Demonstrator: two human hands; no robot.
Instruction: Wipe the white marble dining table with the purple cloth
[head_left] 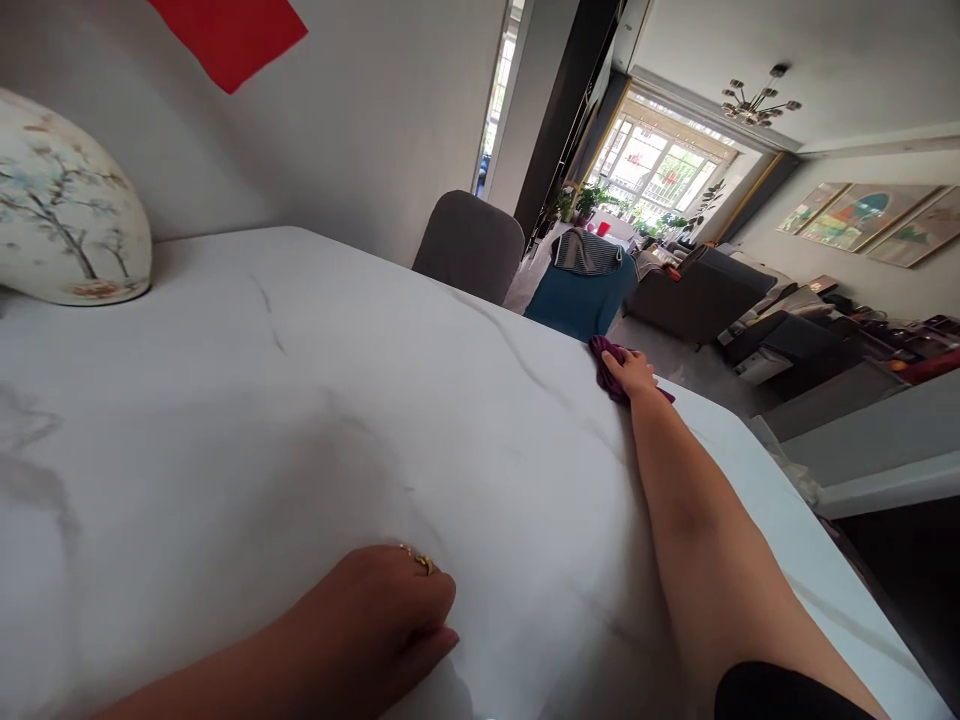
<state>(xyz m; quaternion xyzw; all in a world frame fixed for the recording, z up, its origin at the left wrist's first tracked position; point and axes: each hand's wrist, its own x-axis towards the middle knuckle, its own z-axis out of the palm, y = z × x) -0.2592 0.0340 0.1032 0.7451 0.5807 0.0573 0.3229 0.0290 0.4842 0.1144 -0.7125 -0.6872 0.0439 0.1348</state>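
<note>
Purple cloth [609, 368] sits bunched at the far edge of the white veined bench [315, 340]. Judged soft, light and limp; take hold at the gathered fold. Right hand [631, 374] lies over it, fingers pressing down, closure unconfirmed. Left hand [367, 610] rests nearer on the bench, fingers curled narrow, gold ring [417, 559] showing, nothing visible in the grip. Painted ceramic vase [64, 200] sits well apart.

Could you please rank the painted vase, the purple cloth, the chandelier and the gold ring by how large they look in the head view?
1. The painted vase looks largest.
2. The purple cloth and the chandelier look about alike, and distance makes ranking them unsure.
3. The gold ring looks smallest.
</note>
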